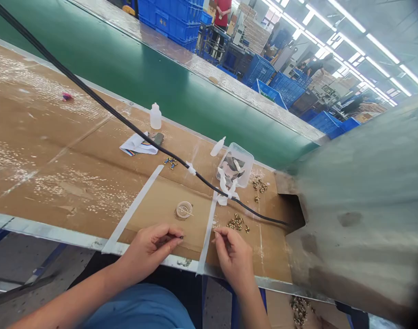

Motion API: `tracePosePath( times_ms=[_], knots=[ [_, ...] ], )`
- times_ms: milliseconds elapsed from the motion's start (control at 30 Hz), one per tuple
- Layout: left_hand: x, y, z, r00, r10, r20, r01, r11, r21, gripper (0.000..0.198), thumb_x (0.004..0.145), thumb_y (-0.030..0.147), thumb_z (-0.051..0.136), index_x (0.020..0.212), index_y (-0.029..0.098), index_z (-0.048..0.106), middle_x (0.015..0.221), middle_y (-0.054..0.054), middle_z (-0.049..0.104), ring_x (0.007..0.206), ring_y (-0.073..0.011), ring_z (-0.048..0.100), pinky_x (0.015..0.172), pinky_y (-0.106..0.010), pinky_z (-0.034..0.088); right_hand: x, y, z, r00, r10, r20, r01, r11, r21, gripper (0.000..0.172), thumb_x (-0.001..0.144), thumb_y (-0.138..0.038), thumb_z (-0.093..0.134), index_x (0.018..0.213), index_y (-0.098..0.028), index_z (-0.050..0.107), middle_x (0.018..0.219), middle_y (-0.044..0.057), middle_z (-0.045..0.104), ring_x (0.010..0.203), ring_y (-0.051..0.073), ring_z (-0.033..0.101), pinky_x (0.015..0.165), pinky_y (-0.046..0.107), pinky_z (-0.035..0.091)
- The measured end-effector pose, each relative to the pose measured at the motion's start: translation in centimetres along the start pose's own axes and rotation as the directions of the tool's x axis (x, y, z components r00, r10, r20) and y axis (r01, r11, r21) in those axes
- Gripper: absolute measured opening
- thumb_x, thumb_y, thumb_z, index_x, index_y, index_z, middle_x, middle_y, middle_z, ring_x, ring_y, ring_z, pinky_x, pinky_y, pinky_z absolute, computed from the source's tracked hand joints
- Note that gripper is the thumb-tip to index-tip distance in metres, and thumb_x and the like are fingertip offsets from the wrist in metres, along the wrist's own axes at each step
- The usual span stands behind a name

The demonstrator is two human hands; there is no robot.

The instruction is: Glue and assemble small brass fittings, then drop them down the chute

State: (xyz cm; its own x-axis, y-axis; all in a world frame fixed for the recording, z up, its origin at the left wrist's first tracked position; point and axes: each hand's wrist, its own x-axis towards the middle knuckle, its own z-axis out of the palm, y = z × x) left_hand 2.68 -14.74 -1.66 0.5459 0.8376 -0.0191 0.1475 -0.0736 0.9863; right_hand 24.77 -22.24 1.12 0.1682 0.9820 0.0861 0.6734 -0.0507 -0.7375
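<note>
Landmark: the cardboard sheet (pixel 167 214), taped down with white strips on the bench.
Left hand (pixel 149 251): at the sheet's near edge, holding a small dark piece (pixel 180 237) in a narrow pinch between thumb and fingertips; too small to identify.
Right hand (pixel 233 258): just right of the sheet's near edge, fingertips (pixel 216 233) drawn close in a narrow pinch; whether they hold anything, I cannot tell.
Nearest the hands: a small clear plastic cup (pixel 184 209) on the sheet, ahead of the left hand; a heap of brass fittings (pixel 236 223) just beyond the sheet's right strip, ahead of the right hand.
Further along: a clear plastic box (pixel 235 164) of grey pieces beyond the sheet's far right corner, with a loose scatter of brass fittings (pixel 259 186) beside it.
Beyond the sheet: a white plastic bottle (pixel 156 116) stands upright; a white nozzle bottle (pixel 217 146) lies beside the box; a black cable (pixel 126 123) runs across the bench over the sheet's far edge.
Background: a green conveyor belt (pixel 161 87) lies beyond the sheet, with blue plastic crates (pixel 169 20) and a co-worker in a red shirt (pixel 222 13) past it.
Right of the sheet: a grey metal hood (pixel 359 205) overhangs the bench.
</note>
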Motion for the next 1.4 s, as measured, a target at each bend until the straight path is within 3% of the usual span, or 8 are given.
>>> tracePosePath(
  times_ms=[100,233,367,533,700,1400],
  knots=[
    [0.0,0.2,-0.1,0.999,0.013,0.031,-0.014,1.0,0.022,0.014,0.088,0.028,0.055,0.093,0.019,0.065,0.092,-0.003,0.069,0.087,-0.0176,0.065,0.08,-0.026,0.054,-0.5,-2.0,1.7,0.985,0.126,0.116,-0.157,0.934,0.32,0.017,0.093,-0.031,0.05,0.093,-0.018,0.061,0.078,0.005,0.066,0.07,0.016,0.064,0.063,0.025,0.05],
    [0.1,0.3,-0.1,0.999,0.017,0.038,-0.017,1.0,-0.009,0.015,0.088,0.027,0.055,0.094,0.018,0.065,0.087,-0.003,0.07,0.08,-0.0164,0.066,0.073,-0.024,0.055,-0.6,-3.9,3.6,0.933,0.215,0.288,-0.355,0.683,0.639,0.024,0.089,-0.039,0.059,0.089,-0.015,0.061,0.074,0.005,0.068,0.065,0.013,0.064,0.061,0.023,0.053],
    [0.0,0.2,-0.1,1.0,0.002,0.028,-0.001,0.999,-0.047,0.014,0.087,0.027,0.057,0.093,0.018,0.067,0.083,-0.002,0.07,0.076,-0.0158,0.067,0.07,-0.023,0.056,-0.4,-4.1,4.5,0.898,0.268,0.347,-0.438,0.501,0.746,0.029,0.081,-0.042,0.069,0.084,-0.014,0.061,0.074,0.004,0.069,0.059,0.01,0.063,0.058,0.021,0.054],
    [0.0,0.2,-0.1,1.0,0.013,0.015,-0.013,1.0,-0.01,0.016,0.087,0.028,0.057,0.094,0.018,0.068,0.083,-0.002,0.071,0.074,-0.016,0.068,0.07,-0.025,0.056,-0.3,-3.8,4.8,0.887,0.308,0.345,-0.451,0.411,0.792,0.028,0.079,-0.04,0.073,0.082,-0.014,0.061,0.074,0.003,0.069,0.058,0.008,0.063,0.056,0.018,0.053],
    [0.0,0.4,-0.2,0.999,0.026,0.028,-0.026,0.999,0.023,0.017,0.088,0.027,0.055,0.094,0.018,0.069,0.082,-0.003,0.071,0.073,-0.0159,0.067,0.069,-0.025,0.056,-0.5,-4.0,5.0,0.892,0.311,0.328,-0.438,0.413,0.798,0.026,0.081,-0.039,0.071,0.082,-0.015,0.06,0.073,0.001,0.066,0.058,0.007,0.06,0.057,0.017,0.051],
    [-0.1,0.6,-0.5,0.998,0.055,0.044,-0.057,0.996,0.062,0.016,0.088,0.026,0.055,0.094,0.018,0.068,0.086,-0.003,0.071,0.079,-0.0165,0.066,0.071,-0.024,0.054,-0.9,-5.0,4.8,0.944,0.285,0.165,-0.322,0.694,0.644,0.025,0.088,-0.039,0.06,0.084,-0.015,0.059,0.067,0.002,0.062,0.061,0.011,0.056,0.059,0.023,0.046]
  ],
)
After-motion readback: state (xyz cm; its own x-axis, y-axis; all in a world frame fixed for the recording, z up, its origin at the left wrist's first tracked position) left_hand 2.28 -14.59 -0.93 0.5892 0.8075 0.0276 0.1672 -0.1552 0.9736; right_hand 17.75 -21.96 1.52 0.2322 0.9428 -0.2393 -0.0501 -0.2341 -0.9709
